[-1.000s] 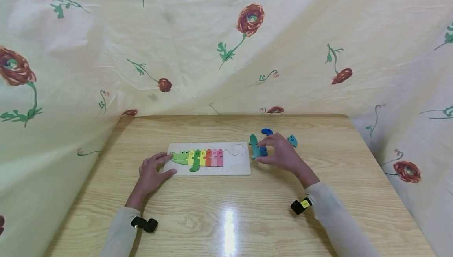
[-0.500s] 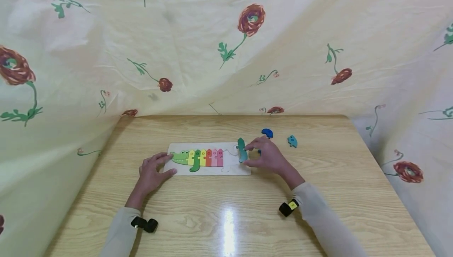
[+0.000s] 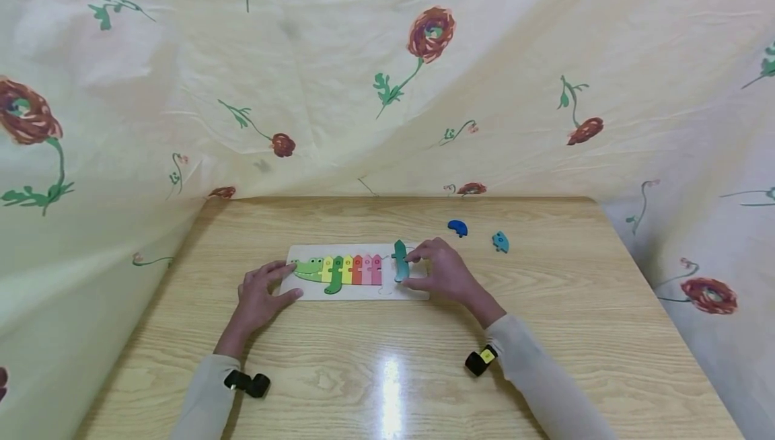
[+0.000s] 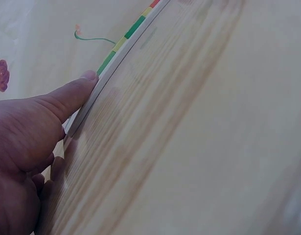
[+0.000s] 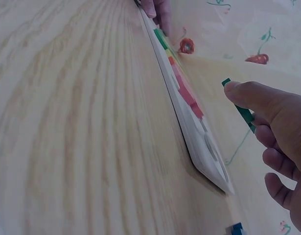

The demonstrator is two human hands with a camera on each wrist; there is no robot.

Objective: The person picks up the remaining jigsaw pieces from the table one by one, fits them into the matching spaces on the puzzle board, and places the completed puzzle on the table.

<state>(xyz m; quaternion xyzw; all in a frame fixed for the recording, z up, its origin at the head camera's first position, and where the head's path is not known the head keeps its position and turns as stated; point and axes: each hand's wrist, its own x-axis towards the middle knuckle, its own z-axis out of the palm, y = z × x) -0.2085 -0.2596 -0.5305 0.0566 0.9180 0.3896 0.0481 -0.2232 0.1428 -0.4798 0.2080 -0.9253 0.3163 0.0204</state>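
Observation:
A white wooden puzzle board (image 3: 418, 292) lies on the table, with a green crocodile head and several coloured body pieces in its left part. My left hand (image 3: 260, 295) rests at the board's left end, index finger by the snout and thumb (image 4: 77, 93) at the near edge. My right hand (image 3: 445, 268) pinches a teal-green puzzle piece (image 3: 401, 262) between thumb and fingers. It hangs above the bare right part of the board, clear of it in the right wrist view, close to the pink pieces (image 5: 187, 93).
A dark blue curved piece (image 3: 457, 228) and a light blue piece (image 3: 500, 241) lie on the table behind and right of the board. Another blue piece (image 5: 236, 228) shows low in the right wrist view. A flowered cloth (image 3: 339, 90) hangs behind the table.
My right hand has carried the teal-green piece left, from beside the board to over its right part. The left hand and the board have stayed put.

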